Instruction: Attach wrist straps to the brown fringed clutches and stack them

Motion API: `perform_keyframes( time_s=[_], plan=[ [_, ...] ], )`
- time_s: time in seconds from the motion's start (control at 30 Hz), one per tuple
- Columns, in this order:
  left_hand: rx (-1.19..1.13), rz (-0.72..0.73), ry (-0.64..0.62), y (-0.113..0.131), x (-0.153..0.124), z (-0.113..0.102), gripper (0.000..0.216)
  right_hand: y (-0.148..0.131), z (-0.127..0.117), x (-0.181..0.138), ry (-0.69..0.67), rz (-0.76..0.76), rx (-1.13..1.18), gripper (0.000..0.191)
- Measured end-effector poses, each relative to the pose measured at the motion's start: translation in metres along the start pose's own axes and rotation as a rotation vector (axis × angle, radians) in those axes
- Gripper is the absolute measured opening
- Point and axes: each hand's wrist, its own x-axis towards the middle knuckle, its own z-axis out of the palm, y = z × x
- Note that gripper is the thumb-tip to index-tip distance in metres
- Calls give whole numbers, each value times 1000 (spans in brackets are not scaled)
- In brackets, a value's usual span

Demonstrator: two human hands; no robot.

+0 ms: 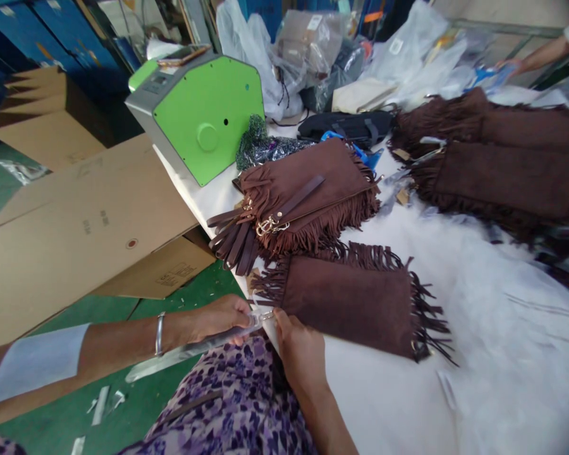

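Note:
My left hand (222, 319) is closed round a long clear plastic sleeve (194, 346), whose loose end trails back under my wrist. My right hand (301, 347) pinches a small metal clasp (267, 315) at the sleeve's front end. Just beyond my fingers lies a dark brown fringed bag (351, 303), flat on the white table, its near left corner close to the clasp. Behind it sits a stack of similar fringed bags (313, 183), with brown wrist straps (237, 243) and gold clasps hanging over the table's left edge.
A green and grey machine (203, 120) stands at the table's far left. Brown fringed bags (507, 177) lie at the right, beside cloudy plastic wrapping (516, 316). Cardboard boxes (85, 221) flank the table's left edge. Another person's arm (545, 55) reaches in at the upper right.

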Motion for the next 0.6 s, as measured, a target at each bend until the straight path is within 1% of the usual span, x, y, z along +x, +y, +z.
perform_keyframes(
  time_s=[0.07,0.2,0.4,0.5,0.6],
  plan=[
    [-26,15,-16,-2,0,4,24,2,2,0,13,21,60,32],
    [-86,-13,-26,-2,1,10,36,5,3,-2,22,46,115,29],
    [-139,0,-7,-10,14,18,49,6,1,-3,17,39,196,28],
    [-143,17,19,-12,17,23,48,8,1,-3,9,32,229,29],
    [-165,2,36,-8,17,29,39,10,-1,-3,-1,12,256,31]
  ],
)
